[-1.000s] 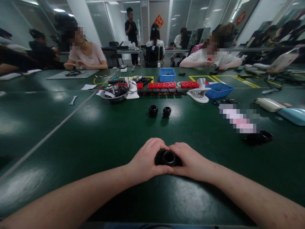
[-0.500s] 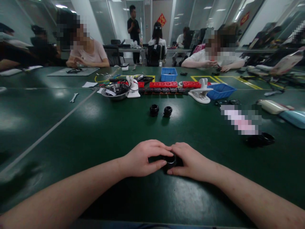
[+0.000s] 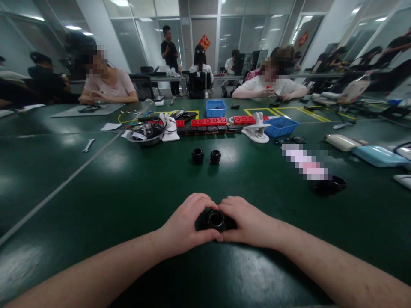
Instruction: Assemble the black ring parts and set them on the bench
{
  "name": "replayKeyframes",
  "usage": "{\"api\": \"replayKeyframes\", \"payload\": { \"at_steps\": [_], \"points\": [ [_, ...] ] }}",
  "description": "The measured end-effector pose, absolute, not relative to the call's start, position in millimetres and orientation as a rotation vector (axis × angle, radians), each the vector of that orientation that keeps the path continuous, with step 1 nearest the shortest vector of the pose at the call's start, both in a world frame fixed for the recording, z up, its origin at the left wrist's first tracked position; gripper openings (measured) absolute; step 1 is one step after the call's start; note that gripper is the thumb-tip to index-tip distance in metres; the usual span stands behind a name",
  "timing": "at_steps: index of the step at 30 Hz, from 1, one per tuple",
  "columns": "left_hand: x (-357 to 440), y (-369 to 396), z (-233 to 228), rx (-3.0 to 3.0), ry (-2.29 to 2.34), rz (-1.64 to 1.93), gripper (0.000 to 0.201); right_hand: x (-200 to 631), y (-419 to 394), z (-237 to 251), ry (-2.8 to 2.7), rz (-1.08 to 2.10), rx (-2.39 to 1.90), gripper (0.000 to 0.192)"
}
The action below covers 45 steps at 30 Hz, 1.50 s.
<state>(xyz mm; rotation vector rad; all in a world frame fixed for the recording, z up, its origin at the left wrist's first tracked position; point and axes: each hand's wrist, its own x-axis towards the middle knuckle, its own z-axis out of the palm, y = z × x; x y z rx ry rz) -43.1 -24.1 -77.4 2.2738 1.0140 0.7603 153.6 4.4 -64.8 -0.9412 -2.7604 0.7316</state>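
A black, hollow round fitting (image 3: pixel 215 219) sits on the green table, its opening facing up. My left hand (image 3: pixel 189 222) curls around it from the left, thumb at the near side and fingers at the far side. From the right, my right hand (image 3: pixel 248 222) closes in the same way, and the fingertips of both hands meet around the fitting. Its lower part is hidden by my thumbs. Farther forward stand two similar black fittings, a left one (image 3: pixel 197 156) and a right one (image 3: pixel 215 157).
Beyond them lie a metal bowl of parts (image 3: pixel 146 137), red power strips (image 3: pixel 208 122), a white clip stand (image 3: pixel 257 133) and blue bins (image 3: pixel 281 127). A wrench (image 3: pixel 89 145) lies left. More black rings (image 3: pixel 337 183) are at right. Two people sit across the table (image 3: pixel 154 179).
My left hand has opened its curve wider and drawn back from over the fitting, so its opening now shows. The whole view has shifted slightly.
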Motion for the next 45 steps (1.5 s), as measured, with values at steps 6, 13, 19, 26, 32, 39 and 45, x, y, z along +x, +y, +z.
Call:
{"api": "replayKeyframes", "payload": {
  "at_steps": [6,13,19,26,32,39,45],
  "points": [
    [-47.0,-24.3,-74.8,2.339,0.844,0.860,0.036,154.3,4.0,-65.2,-2.757,0.710,-0.952,0.043],
    [-46.2,-24.4,-78.9,2.406,0.789,0.825,0.043,152.8,2.8,-68.5,-2.703,0.703,-1.065,0.043],
    [-41.9,-25.2,-80.9,2.381,0.996,0.795,0.044,150.4,0.1,-71.7,-2.678,0.661,-1.095,0.046],
    [-43.0,-26.1,-83.6,2.345,1.009,0.786,0.054,149.7,0.7,-73.6,-2.696,0.610,-1.083,0.043],
    [-50.4,-24.1,-81.5,2.333,0.918,0.870,0.043,152.5,1.8,-72.9,-2.705,0.603,-1.045,0.042],
    [-50.4,-19.8,-78.9,2.316,0.753,0.892,0.034,152.1,1.4,-71.2,-2.712,0.625,-1.054,0.043],
    [-48.5,-18.2,-73.9,2.284,0.770,0.785,0.033,152.5,1.0,-71.1,-2.711,0.639,-1.066,0.042]
  ]
}}
